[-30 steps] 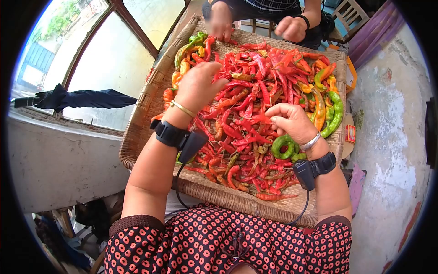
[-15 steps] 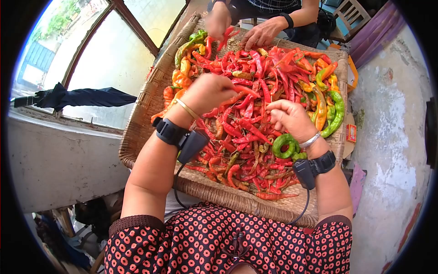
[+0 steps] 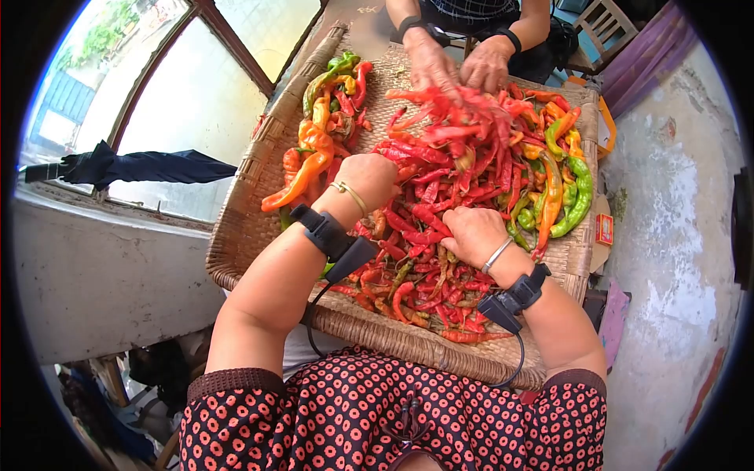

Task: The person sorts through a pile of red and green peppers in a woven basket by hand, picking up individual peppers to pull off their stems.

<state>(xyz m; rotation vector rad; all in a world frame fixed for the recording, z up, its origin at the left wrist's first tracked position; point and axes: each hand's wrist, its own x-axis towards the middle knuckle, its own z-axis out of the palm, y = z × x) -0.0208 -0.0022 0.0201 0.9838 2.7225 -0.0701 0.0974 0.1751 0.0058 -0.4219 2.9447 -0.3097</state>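
Observation:
A heap of red chili peppers (image 3: 416, 271) covers the middle of a woven wicker tray (image 3: 440, 357). My left hand (image 3: 371, 182) is at the heap's left side, its fingers curled in and mostly hidden behind the knuckles; what they hold does not show. To the right, my right hand (image 3: 475, 235) presses into the heap with bent fingers, closed against a red chili pepper (image 3: 428, 220). Orange and green peppers (image 3: 316, 145) lie along the left, and a long green pepper (image 3: 580, 196) curves along the right among yellow and orange ones.
Across the tray, a co-worker's two hands (image 3: 459, 71) are on a motion-blurred bunch of red peppers. At left, a folded dark umbrella (image 3: 157, 166) lies by the window. A small red box (image 3: 604, 229) stands beside the tray near the wall (image 3: 667, 235).
Both my hands have moved lower, the left slightly right. The co-worker's hands have shifted right with red peppers, baring wicker at the upper left. The curled green pepper has left its spot by my right wrist.

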